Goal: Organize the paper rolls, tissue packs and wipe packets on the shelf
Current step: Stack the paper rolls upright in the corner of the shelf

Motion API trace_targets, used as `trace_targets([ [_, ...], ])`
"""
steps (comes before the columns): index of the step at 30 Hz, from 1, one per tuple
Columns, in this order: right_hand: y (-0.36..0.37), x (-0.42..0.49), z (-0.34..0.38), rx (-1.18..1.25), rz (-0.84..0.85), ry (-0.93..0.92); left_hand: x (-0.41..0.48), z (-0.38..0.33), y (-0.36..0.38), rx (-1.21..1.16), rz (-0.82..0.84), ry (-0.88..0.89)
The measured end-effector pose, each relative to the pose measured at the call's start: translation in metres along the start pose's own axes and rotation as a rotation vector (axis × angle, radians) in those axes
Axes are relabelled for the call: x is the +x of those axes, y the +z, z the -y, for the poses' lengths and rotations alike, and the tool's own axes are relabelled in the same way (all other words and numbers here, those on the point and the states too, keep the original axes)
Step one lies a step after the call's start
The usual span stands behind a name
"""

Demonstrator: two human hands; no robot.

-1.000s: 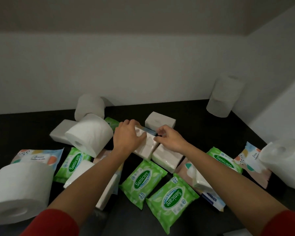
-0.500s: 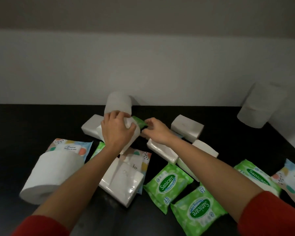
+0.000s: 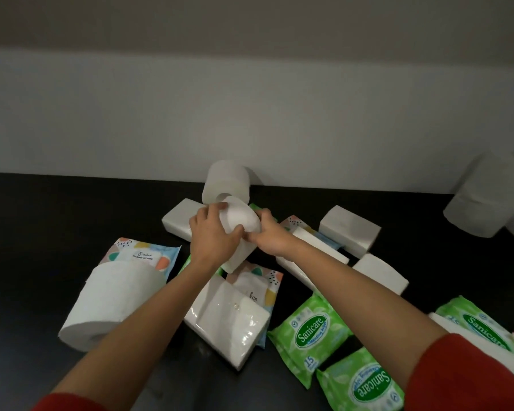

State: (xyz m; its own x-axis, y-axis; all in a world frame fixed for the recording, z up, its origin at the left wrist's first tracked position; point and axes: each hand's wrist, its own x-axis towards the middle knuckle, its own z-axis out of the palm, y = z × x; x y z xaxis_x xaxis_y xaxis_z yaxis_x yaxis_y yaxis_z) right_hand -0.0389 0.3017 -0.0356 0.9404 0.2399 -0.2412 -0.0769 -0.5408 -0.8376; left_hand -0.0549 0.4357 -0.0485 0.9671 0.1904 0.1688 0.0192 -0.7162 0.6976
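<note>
The left hand (image 3: 212, 235) is curling around the near-left side of a paper roll (image 3: 240, 219) at the centre of the frame, and the right hand (image 3: 269, 237) is gripping the same roll from the right, with the fingertips of both hands almost meeting over it. Both hands are equally near, so the roll is sitting between them rather than off to one side. Its long axis is running from the back of the frame down toward the lower edge, tilted; whether it is lifted or resting on the packs beneath, I cannot tell.

Just behind it, a second roll (image 3: 226, 180) is lying against the back wall (image 3: 250, 114), and a white tissue pack (image 3: 177, 221) is lying just to the left. A large roll (image 3: 113, 301) is lying at lower left, partly over a patterned wipe packet (image 3: 144, 253). A clear-wrapped tissue pack (image 3: 229, 324) is sitting under the left forearm, and green wipe packets (image 3: 310, 333) are crowding the lower right.

The dark shelf (image 3: 57, 232) is showing bare surface along the upper left, by the wall; judging from that, the easiest room for setting rolls down is lying leftward, while the right is filling up with tissue packs (image 3: 349, 229) and another roll (image 3: 487, 197) in the corner.
</note>
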Motion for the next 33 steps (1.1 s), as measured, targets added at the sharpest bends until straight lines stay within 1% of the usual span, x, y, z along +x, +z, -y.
trace_targets([
  [4,-0.001,0.004,0.0,0.047,0.018,-0.005,0.006,-0.002,-0.005,-0.052,0.016,-0.059],
  [8,-0.003,0.004,0.002,0.214,0.01,-0.009,0.007,-0.007,-0.007,-0.1,0.033,-0.053],
  [12,-0.015,0.007,0.004,0.314,-0.064,-0.087,0.016,-0.015,-0.012,-0.177,0.001,0.013],
  [16,-0.041,0.006,0.013,0.389,-0.169,-0.126,0.027,-0.031,-0.017,-0.318,-0.048,0.052],
  [19,-0.065,0.001,0.013,0.536,-0.21,-0.1,0.033,-0.049,-0.017,-0.387,-0.046,0.009],
  [23,-0.1,-0.017,0.005,0.799,-0.239,-0.094,0.044,-0.07,-0.009,-0.618,0.048,-0.158],
  [25,-0.117,-0.028,-0.005,0.909,-0.234,-0.086,0.046,-0.081,0.0,-0.74,0.122,-0.225],
  [28,-0.138,-0.044,-0.023,1.103,-0.259,-0.075,0.044,-0.098,0.021,-0.911,0.31,-0.264],
  [31,-0.156,-0.06,-0.045,1.272,-0.352,-0.053,0.039,-0.12,0.044,-1.063,0.465,-0.304],
  [33,-0.166,-0.073,-0.059,1.34,-0.409,-0.045,0.035,-0.134,0.06,-1.115,0.557,-0.277],
])
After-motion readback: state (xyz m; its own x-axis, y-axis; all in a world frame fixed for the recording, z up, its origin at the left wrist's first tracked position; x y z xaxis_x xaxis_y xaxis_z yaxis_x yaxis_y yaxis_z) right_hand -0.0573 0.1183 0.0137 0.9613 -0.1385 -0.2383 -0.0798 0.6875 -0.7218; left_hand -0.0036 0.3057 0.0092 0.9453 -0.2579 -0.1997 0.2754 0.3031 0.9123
